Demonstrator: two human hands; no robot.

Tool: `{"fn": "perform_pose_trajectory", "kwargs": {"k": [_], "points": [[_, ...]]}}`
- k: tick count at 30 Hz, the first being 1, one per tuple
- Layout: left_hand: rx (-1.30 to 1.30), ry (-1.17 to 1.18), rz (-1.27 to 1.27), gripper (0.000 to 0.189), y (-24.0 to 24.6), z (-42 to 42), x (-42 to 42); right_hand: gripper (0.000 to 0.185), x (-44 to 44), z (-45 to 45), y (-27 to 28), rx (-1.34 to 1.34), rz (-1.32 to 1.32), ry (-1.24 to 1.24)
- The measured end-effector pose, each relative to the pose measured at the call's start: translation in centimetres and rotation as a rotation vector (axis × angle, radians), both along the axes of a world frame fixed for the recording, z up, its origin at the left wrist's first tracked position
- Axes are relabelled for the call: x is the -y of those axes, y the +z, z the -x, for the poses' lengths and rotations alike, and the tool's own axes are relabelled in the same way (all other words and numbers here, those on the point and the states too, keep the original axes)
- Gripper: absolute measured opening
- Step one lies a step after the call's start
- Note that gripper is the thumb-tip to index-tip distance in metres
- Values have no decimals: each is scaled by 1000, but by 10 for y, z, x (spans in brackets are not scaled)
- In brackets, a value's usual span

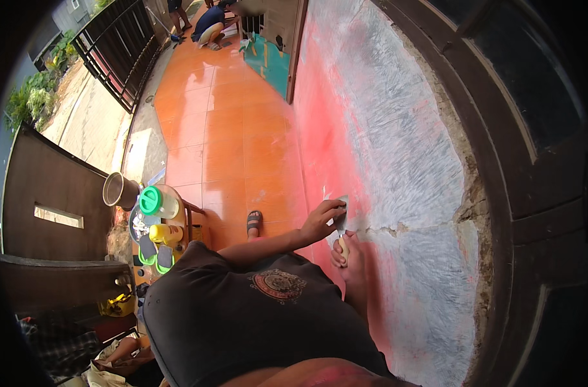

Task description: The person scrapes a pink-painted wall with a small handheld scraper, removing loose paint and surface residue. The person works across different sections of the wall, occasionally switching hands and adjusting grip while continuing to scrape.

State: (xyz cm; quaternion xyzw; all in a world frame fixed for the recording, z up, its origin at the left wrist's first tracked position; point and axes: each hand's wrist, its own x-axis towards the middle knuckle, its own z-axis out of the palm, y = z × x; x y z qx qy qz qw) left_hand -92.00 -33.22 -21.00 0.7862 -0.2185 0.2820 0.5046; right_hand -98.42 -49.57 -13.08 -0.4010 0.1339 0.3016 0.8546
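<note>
In the head view my right hand (350,256) grips the pale handle (344,249) of a putty knife. Its flat metal blade (341,217) points up and away from me, along the wall. My left hand (321,220) has its fingertips on the blade, with the thumb lower down at its side. Both hands are close in front of a painted wall (323,130), red-pink low down and patchy grey-white higher up. A rough crack (395,230) runs across the wall just beside the blade. Whether the blade touches the wall, I cannot tell.
A dark wooden window frame (504,193) borders the wall. At my left, a small table holds a green-lidded jar (161,200), a yellow bottle (166,234) and sponges (165,256). One person crouches (212,29) far along the orange tiles (226,121); another person sits behind left.
</note>
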Motion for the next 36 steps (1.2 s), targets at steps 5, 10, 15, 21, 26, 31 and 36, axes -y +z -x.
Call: {"fn": "perform_pose_trajectory", "kwargs": {"k": [5,10,15,21,26,31,36], "points": [[-11,-83,-40,40,-2,-19,-18,16,-20,-9,-2,-3,-33,-59],[20,-121,-62,45,6,-30,-23,22,-29,-12,2,41,89,-80],[-4,-66,-15,53,9,-14,9,45,-6,1,7,61,136,-77],[-39,-43,43,57,-7,5,45,45,29,15,-6,38,106,-71],[-95,-224,24,59,-23,-13,36,51,26,3,-27,-144,-181,-195],[-175,-310,64,64,-38,-39,27,49,-4,-6,-35,-73,-141,-276],[-73,-338,131,71,-54,-48,34,47,-20,-7,-36,-53,182,-339]]}}
